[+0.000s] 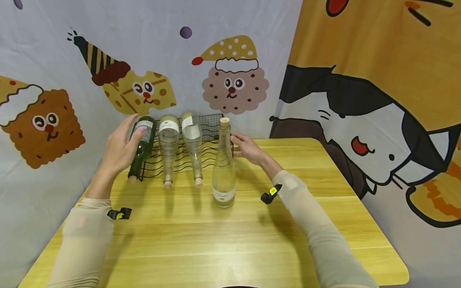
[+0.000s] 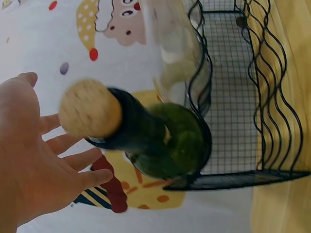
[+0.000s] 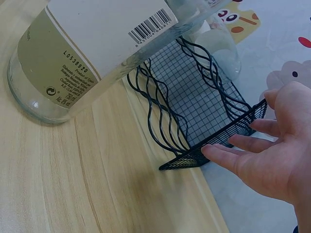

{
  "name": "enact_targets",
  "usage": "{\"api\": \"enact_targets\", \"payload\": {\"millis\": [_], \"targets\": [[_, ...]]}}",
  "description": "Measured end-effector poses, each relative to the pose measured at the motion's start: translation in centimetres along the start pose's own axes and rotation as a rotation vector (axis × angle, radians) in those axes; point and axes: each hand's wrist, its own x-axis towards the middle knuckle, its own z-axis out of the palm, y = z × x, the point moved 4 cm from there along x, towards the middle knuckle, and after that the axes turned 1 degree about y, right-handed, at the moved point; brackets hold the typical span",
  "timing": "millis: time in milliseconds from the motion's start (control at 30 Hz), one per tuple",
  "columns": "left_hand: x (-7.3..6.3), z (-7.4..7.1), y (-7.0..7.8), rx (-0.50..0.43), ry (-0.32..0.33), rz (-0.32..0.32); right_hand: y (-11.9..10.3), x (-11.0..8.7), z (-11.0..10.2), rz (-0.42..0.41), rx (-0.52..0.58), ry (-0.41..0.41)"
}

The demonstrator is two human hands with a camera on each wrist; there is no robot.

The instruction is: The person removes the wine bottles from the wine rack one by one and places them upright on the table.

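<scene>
In the head view, my left hand (image 1: 120,150) is beside a corked green glass bottle (image 1: 145,149) lying at the left end of a black wire wine rack (image 1: 209,154). Its fingers look spread and relaxed in the left wrist view, next to the bottle's cork (image 2: 90,108); contact cannot be told. Two clear corked bottles, one in the middle (image 1: 169,146) and one to its right (image 1: 192,138), lie in the rack with necks toward me. My right hand (image 1: 248,149), fingers extended, is at the rack's right mesh end panel (image 3: 218,138), seemingly touching it.
A clear corked bottle (image 1: 224,172) with a white label stands upright on the wooden table (image 1: 288,240), in front of the rack's right end and left of my right hand. Behind the table hangs a cartoon-printed cloth (image 1: 151,36).
</scene>
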Motion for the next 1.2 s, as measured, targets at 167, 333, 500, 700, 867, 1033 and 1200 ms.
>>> {"api": "enact_targets", "payload": {"millis": [167, 333, 500, 700, 867, 1033, 1200], "targets": [[-0.2, -0.4, -1.8, -0.02, 0.0, -0.056, 0.0, 0.0, 0.0, -0.003, 0.015, 0.002], [-0.5, -0.7, -3.4, -0.037, -0.014, -0.127, -0.1, 0.0, 0.0, -0.006, 0.014, 0.01], [-1.1, -0.6, -5.0, -0.059, -0.039, -0.188, -0.1, -0.1, 0.1, -0.01, 0.019, 0.004], [-1.5, -0.1, -6.8, -0.094, -0.053, -0.242, 0.0, 0.0, 0.2, -0.01, 0.024, 0.004], [-1.7, 0.4, -8.2, -0.121, -0.062, -0.279, 0.1, 0.0, 0.3, -0.011, 0.029, 0.005], [-1.9, 0.9, -9.3, -0.159, -0.065, -0.318, 0.1, 0.0, 0.2, -0.018, 0.021, 0.008], [-2.2, 1.4, -10.1, -0.237, -0.087, -0.356, 0.1, -0.1, 0.2, -0.024, 0.015, 0.008]]}}
